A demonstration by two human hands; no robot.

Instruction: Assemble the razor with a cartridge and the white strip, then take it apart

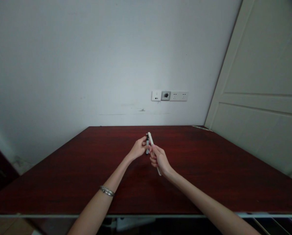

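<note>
Above the middle of the dark red table (99, 176), both of my hands are close together. My left hand (137, 148) is closed on a slim, upright marker-like thing (147, 143) with a pale grey body and black ends. My right hand (161, 160) wraps round a long, thin white stick (150, 138). The stick leans to the left, its blunt top beside the black upper end of the marker-like thing and its lower tip showing below my fist. I cannot tell whether the two things touch. My fingers hide the middle of the stick.
A white wall (99, 65) rises behind the table, with a row of sockets and switch plates (169, 96). On the right stands a pale panelled door (258, 81). The table's front edge (170, 215) runs beneath my forearms. A silver bracelet (107, 191) circles my left wrist.
</note>
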